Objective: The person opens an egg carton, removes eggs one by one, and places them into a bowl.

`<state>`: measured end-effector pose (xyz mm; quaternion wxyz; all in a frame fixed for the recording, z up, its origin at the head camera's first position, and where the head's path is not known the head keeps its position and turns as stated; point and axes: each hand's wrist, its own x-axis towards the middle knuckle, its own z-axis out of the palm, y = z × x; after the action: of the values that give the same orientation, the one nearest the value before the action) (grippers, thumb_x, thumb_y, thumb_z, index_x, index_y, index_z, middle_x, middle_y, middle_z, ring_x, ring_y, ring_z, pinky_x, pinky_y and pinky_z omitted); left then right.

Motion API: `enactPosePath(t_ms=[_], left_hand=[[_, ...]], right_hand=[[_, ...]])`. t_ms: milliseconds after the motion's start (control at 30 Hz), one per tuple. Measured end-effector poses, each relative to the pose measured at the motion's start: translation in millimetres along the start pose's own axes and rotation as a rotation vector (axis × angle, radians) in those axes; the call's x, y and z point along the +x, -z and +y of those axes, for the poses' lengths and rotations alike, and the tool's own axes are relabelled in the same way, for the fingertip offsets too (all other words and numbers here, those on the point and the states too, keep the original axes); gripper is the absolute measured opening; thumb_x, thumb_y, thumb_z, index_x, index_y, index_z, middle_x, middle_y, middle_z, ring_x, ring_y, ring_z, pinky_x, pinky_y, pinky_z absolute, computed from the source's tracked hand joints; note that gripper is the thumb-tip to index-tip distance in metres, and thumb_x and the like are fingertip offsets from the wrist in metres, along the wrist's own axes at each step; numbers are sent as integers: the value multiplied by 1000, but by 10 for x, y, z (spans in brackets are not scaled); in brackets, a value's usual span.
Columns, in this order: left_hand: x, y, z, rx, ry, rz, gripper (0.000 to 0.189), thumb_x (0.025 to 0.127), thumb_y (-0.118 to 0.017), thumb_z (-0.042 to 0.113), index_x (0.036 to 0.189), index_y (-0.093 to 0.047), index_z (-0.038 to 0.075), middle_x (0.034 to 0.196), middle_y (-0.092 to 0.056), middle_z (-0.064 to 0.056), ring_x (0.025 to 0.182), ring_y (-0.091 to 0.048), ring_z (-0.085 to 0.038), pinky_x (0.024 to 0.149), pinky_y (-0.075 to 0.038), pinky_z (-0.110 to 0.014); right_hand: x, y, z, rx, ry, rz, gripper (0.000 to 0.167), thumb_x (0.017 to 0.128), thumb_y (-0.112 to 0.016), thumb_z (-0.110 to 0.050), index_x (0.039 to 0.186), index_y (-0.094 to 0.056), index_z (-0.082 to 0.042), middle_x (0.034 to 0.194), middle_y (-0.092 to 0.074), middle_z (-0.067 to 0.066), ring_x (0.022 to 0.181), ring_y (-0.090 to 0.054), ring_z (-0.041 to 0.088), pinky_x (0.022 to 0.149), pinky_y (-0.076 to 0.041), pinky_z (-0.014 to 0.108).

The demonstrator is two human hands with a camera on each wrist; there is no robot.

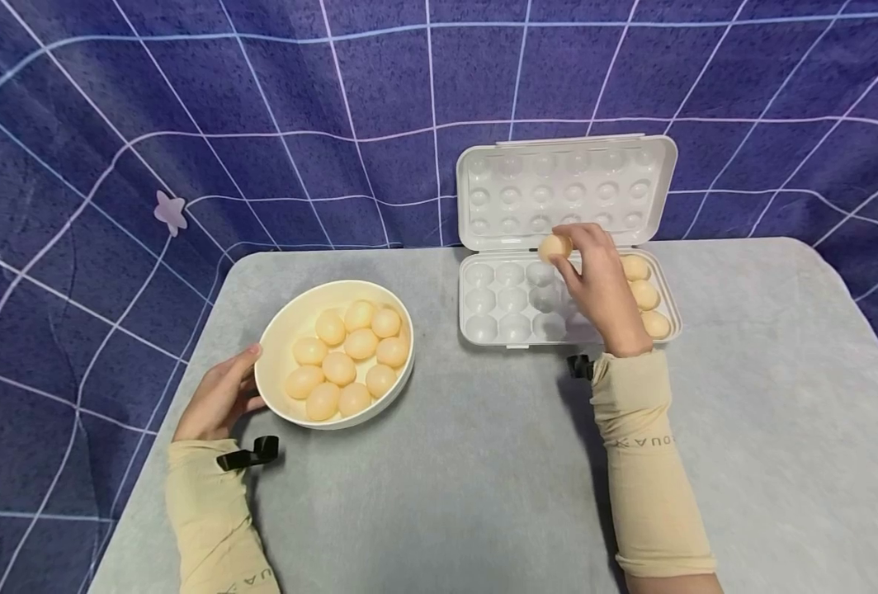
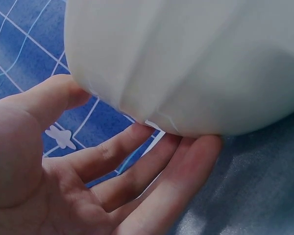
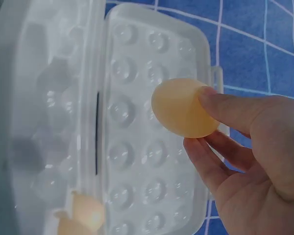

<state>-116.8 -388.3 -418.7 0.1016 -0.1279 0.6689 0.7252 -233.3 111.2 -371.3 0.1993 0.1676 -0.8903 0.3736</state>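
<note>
"Two hands, quick: what do we have on the right?"

"Right hand [image 1: 601,276] pinches one egg [image 1: 555,247] between thumb and fingers, above the carton [image 1: 513,299], near the hinge. We can't tell how high."

"And the cups under it?"

"Partly hidden. Hand and wrist cover several toward the right, so we can't say what's in them. We do see three seated eggs [image 1: 643,294] in the far-right column; the right wrist view catches only two, cut off at the bottom edge. The lid [image 1: 565,169] stands raised behind, its lowest dimples partly blocked."

"Left hand [image 1: 224,392]?"

"Holding the bowl [image 1: 286,338] by its left side: thumb at the rim, fingers against the wall below. In the left wrist view the bowl runs out of frame, and we lose some fingertips behind it."

"Egg count in there?"

"At least eleven loose eggs [image 1: 338,368]; they overlap, so we can't swear to more underneath."

"Sleeve lettering [image 1: 632,442]?"

"Wraps round the forearm; we can't read the whole word. The left sleeve [image 1: 212,511] runs off the bottom edge."
</note>
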Motion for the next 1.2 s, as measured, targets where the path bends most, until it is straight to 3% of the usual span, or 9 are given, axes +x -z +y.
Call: enactPosePath(t_ms=[433, 933, 1200], left_hand=[[-1, 16, -5, -9, 3, 1, 17, 104, -53, 32, 105, -66, 21, 96, -73, 7, 88, -69, -6, 69, -61, -28], [4, 17, -19, -9, 11, 3, 16, 104, -54, 33, 108, -65, 21, 97, -73, 7, 88, -69, -7, 70, -61, -29], [0, 22, -21, -5, 17, 10, 17, 104, -53, 33, 107, -65, 21, 97, -73, 8, 87, -69, -7, 71, -61, -28]], right_hand=[[40, -203, -545, 60, 144, -45, 33, 93, -67, -4, 125, -60, 4, 126, -58, 22, 121, -50, 36, 107, -39, 47], [-64, -498, -1025, 165, 194, -40, 33, 94, -67, -8, 125, -61, 1, 125, -60, 18, 121, -52, 31, 110, -39, 41], [-109, -671, -1245, 146, 280, -125, 33, 96, -65, -9, 127, -60, 1, 126, -59, 16, 121, -50, 29, 111, -39, 37]])
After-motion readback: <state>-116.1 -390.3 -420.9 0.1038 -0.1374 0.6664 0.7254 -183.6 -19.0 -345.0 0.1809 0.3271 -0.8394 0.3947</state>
